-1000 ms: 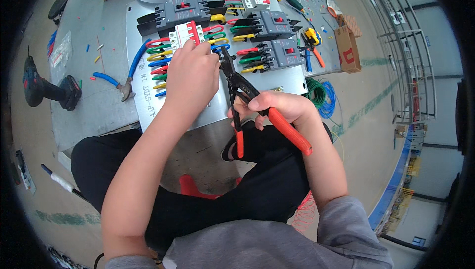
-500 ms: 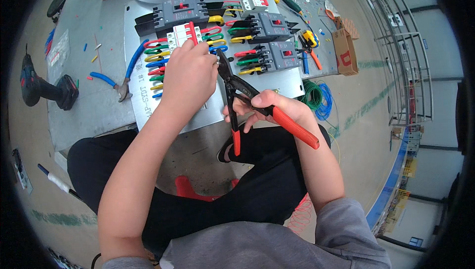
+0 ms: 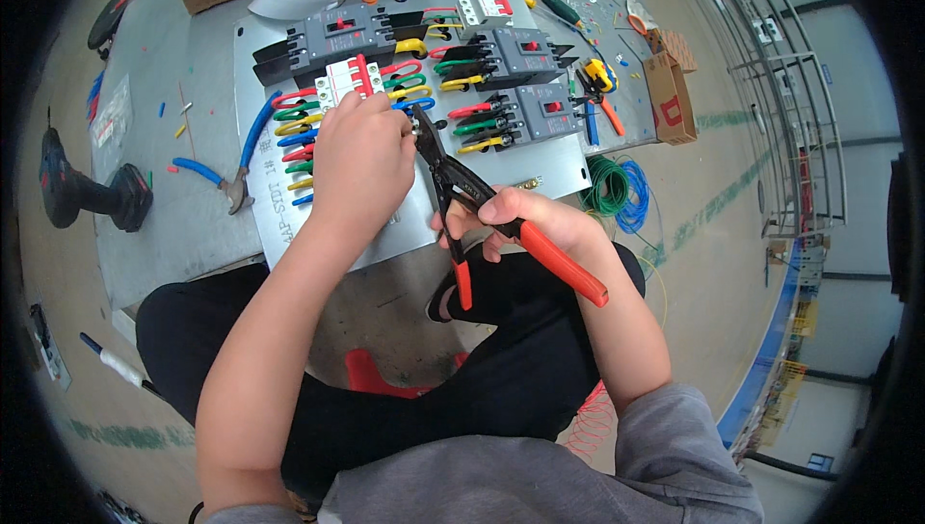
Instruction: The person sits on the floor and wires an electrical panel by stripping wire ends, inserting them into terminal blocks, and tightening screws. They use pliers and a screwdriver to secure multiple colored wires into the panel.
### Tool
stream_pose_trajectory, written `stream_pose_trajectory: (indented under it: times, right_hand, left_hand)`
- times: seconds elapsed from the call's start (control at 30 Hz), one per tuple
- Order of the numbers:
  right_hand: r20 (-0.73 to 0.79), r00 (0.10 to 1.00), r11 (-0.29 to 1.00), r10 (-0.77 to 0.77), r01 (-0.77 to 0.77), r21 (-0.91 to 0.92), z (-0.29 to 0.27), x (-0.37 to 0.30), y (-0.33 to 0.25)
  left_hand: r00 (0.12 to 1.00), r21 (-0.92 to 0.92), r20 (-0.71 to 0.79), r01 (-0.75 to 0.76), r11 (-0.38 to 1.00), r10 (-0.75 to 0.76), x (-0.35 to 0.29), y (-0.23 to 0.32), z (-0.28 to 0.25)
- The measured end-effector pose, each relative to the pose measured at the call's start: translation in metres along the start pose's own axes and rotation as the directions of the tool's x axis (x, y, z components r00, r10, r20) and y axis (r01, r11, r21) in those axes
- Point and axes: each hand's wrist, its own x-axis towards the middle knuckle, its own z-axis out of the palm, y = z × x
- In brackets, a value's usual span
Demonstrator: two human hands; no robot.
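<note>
My right hand (image 3: 530, 221) is closed around a crimping tool (image 3: 461, 180) with black jaws and red handles, its handles spread partly apart. The tool points up and away, its tip beside the fingers of my left hand (image 3: 361, 158). Those fingers are curled in a pinch at the jaws; a small shiny bit shows there, too little to name. Just beyond my left hand is a white breaker with red levers (image 3: 350, 81), on a metal mounting plate (image 3: 570, 175). Red, green, yellow and blue looped wires (image 3: 301, 144) flank it, partly covered by my hand.
Grey breakers (image 3: 342, 35) with black fins stand on the plate. Blue-handled pliers (image 3: 236, 187) and a cordless drill (image 3: 92, 182) lie at left. A yellow tape measure (image 3: 600, 74), a cardboard box (image 3: 670, 100) and green and blue wire coils (image 3: 617, 192) are at right.
The crimping tool's jaws and my left hand have shifted slightly left and nearer. The tool's red handles are a little closer together. Both hands keep their hold.
</note>
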Motion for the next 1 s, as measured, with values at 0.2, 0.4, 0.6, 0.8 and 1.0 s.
stream_pose_trajectory:
  times: [0.2, 0.4, 0.6, 0.8, 1.0]
  right_hand:
    - [-0.011, 0.999, 0.998, -0.046, 0.047, 0.045, -0.007, -0.001, 0.005]
    - [-0.005, 0.996, 0.994, -0.090, 0.090, -0.057, -0.009, 0.003, 0.010]
    - [0.040, 0.993, 0.988, -0.112, 0.116, -0.107, -0.007, 0.011, 0.015]
    - [0.020, 0.995, 0.992, -0.093, 0.094, -0.082, -0.005, 0.010, 0.014]
    - [0.001, 0.996, 0.991, -0.094, 0.094, -0.098, -0.003, 0.007, 0.010]
  left_hand:
    - [0.998, -0.012, 0.018, 0.060, 0.998, -0.060, 0.002, 0.003, 0.001]
    - [0.997, -0.006, 0.034, 0.071, 0.997, -0.071, 0.004, 0.005, -0.002]
    - [0.999, -0.009, 0.011, 0.040, 0.999, -0.040, 0.002, 0.003, -0.001]
    - [0.998, 0.008, 0.031, 0.053, 0.999, -0.053, 0.002, 0.004, -0.002]
    - [0.998, 0.036, 0.033, 0.047, 0.998, -0.048, 0.003, 0.007, -0.004]
